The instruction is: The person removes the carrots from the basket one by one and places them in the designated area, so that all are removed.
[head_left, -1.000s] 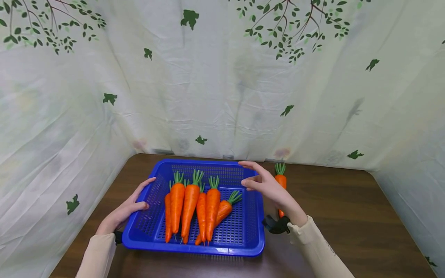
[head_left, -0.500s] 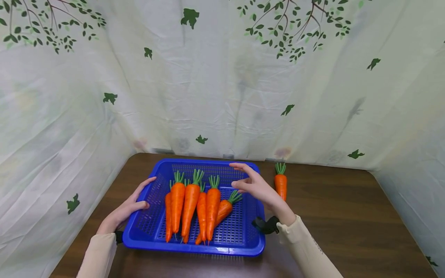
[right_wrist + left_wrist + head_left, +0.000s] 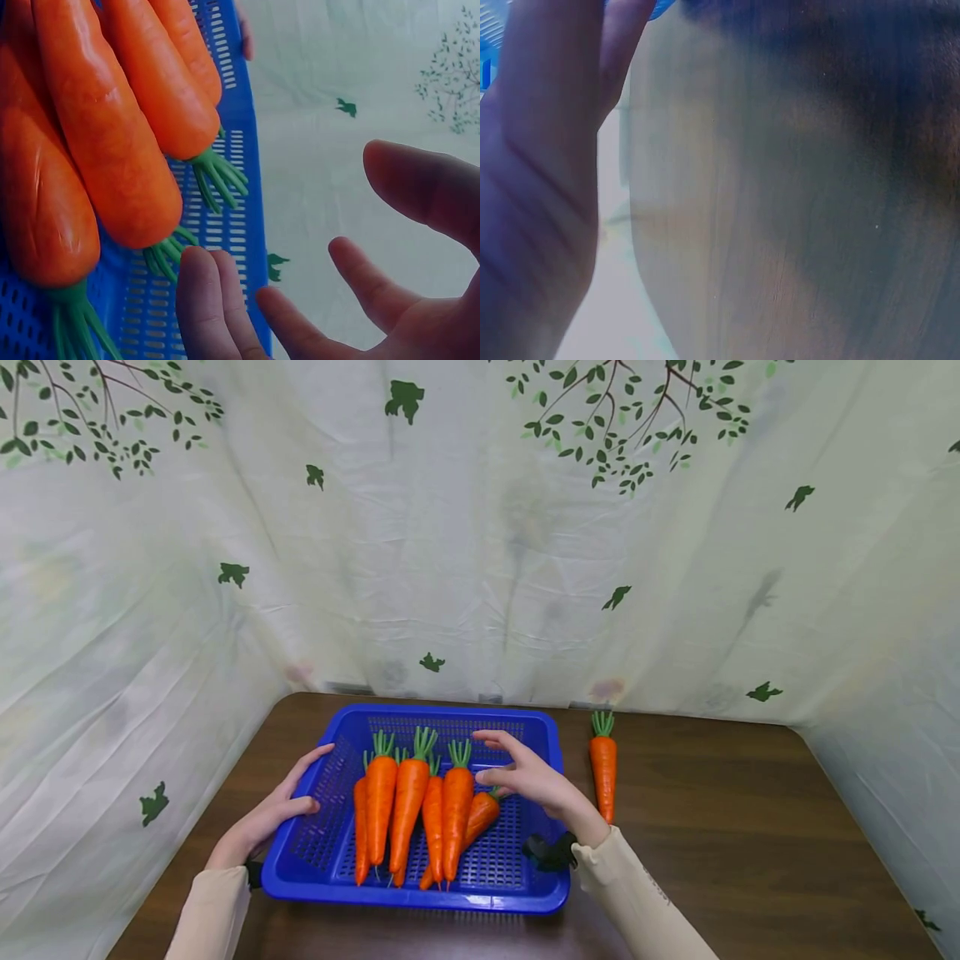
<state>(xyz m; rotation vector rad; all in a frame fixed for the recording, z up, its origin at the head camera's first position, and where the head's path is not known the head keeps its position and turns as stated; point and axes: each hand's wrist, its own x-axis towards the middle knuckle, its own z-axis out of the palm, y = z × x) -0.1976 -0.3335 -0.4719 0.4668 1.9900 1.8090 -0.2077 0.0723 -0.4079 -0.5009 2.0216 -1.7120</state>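
Note:
My left hand (image 3: 266,818) grips the left rim of a blue plastic basket (image 3: 420,897), its thumb over the inner side. In the left wrist view this hand (image 3: 547,142) is dim, with a bit of blue basket (image 3: 660,7) at the top. Several orange carrots (image 3: 410,797) with green tops lie side by side in the basket. My right hand (image 3: 528,777) hovers over the basket's right half, fingers spread and slightly bent, holding nothing. It partly hides the green top of a slanted carrot (image 3: 482,817). The right wrist view shows carrots (image 3: 112,127) close to its fingertips (image 3: 201,292).
One carrot (image 3: 603,772) lies alone on the brown wooden table (image 3: 720,835), right of the basket. A pale curtain (image 3: 480,568) with printed leaves and branches hangs behind the table and along both sides.
My right hand has moved left, from the basket's right rim to near the carrots, uncovering the lone carrot on the table. The left hand and the basket stay in place.

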